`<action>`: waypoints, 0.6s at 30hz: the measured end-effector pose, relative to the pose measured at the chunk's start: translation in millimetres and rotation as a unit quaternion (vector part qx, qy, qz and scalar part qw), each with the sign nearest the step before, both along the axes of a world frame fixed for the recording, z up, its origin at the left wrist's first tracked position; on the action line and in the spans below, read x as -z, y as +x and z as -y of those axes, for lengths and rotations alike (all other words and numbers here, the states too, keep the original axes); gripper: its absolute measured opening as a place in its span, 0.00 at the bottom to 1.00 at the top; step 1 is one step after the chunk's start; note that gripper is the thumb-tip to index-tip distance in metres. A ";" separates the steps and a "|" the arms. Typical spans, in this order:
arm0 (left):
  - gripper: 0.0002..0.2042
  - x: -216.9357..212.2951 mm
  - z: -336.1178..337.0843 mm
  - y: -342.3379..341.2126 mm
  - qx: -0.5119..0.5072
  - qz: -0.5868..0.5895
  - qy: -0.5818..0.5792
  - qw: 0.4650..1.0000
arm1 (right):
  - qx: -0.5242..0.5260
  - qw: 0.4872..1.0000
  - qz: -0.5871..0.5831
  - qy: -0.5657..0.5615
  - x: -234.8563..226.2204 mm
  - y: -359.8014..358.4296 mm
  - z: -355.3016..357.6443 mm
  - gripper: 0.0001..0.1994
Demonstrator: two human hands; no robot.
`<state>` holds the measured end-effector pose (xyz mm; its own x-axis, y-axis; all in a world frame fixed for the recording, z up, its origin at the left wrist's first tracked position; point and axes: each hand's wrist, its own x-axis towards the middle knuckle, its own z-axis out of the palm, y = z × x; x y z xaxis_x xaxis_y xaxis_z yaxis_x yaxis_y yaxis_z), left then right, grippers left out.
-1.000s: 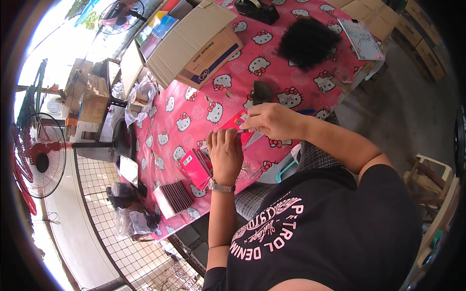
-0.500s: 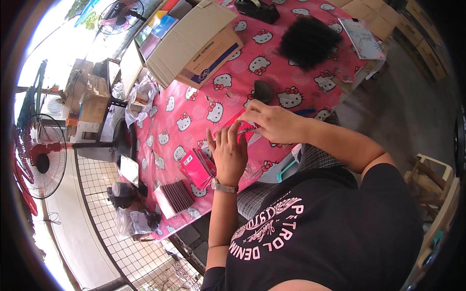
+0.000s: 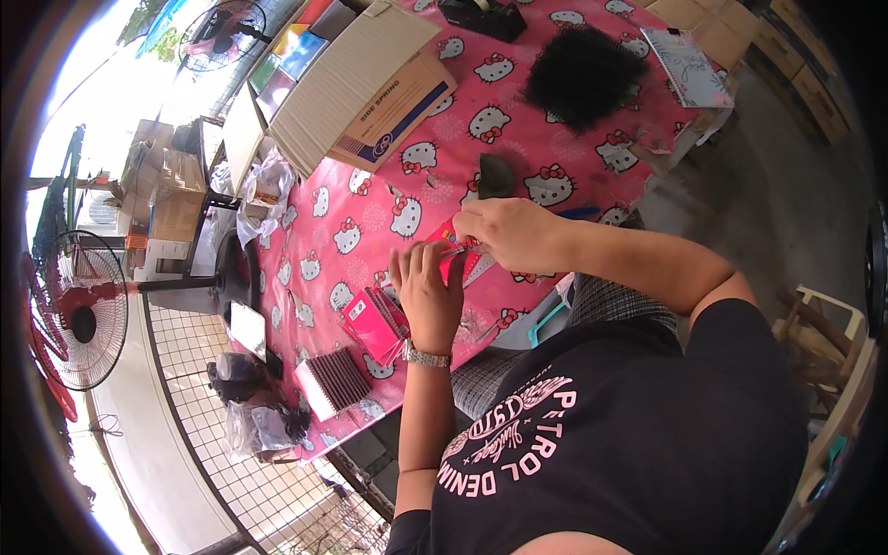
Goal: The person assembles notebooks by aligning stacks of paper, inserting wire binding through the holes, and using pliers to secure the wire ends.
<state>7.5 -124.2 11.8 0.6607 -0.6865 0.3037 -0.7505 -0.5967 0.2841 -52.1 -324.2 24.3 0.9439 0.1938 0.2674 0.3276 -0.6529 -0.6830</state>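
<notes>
A pink notebook (image 3: 480, 269) lies on the table under both my hands, with a wire binding coil (image 3: 453, 251) along its edge. My left hand (image 3: 429, 289), with a metal-banded watch on its wrist, bends its fingers over the notebook and grips its edge. From the right, my right hand (image 3: 507, 233) pinches at the coil, its fingertips partly hidden. Beside my left hand rest several pink spiral notebooks (image 3: 368, 320). A small dark grey object (image 3: 497, 174) sits just beyond my right hand.
A stack of coil-bound notebooks (image 3: 331, 383) lies near the table's left edge. Farther back are an open cardboard box (image 3: 393, 111), a heap of black coils (image 3: 585, 79), a tape dispenser (image 3: 483, 17) and a light-covered notebook (image 3: 686, 69). A standing fan (image 3: 83, 310) is at left.
My right hand has shifted slightly left and closed in at the coil, which shows less now. The left hand has moved slightly left, its fingers more bent.
</notes>
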 end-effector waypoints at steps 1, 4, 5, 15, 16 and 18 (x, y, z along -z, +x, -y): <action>0.12 0.4 1.4 -0.6 -0.008 0.030 0.004 1.000 | 0.002 1.000 -0.012 0.018 3.5 1.8 0.9 0.10; 0.12 3.9 1.8 0.8 -0.011 0.047 0.015 0.999 | -0.015 0.998 -0.042 0.044 13.8 6.0 2.3 0.08; 0.12 4.1 1.7 1.6 -0.009 0.043 0.018 0.999 | -0.002 0.999 -0.018 0.035 13.1 4.1 1.2 0.09; 0.13 -4.8 2.1 -1.0 0.013 0.012 0.017 1.000 | -0.007 0.998 -0.051 -0.039 -18.7 -0.9 2.8 0.16; 0.13 -5.0 0.6 -0.5 0.017 0.010 0.015 1.000 | -0.016 0.998 0.002 -0.059 -17.5 -2.7 3.0 0.18; 0.13 -4.7 0.0 -0.6 0.019 0.003 0.015 1.000 | -0.053 0.990 -0.133 -0.009 -28.6 8.1 7.5 0.19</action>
<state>6.9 -124.2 16.5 0.6319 -0.7200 0.2869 -0.7747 -0.5757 0.2616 -44.0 -331.7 52.9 0.9548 0.2971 0.0079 0.2044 -0.6369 -0.7433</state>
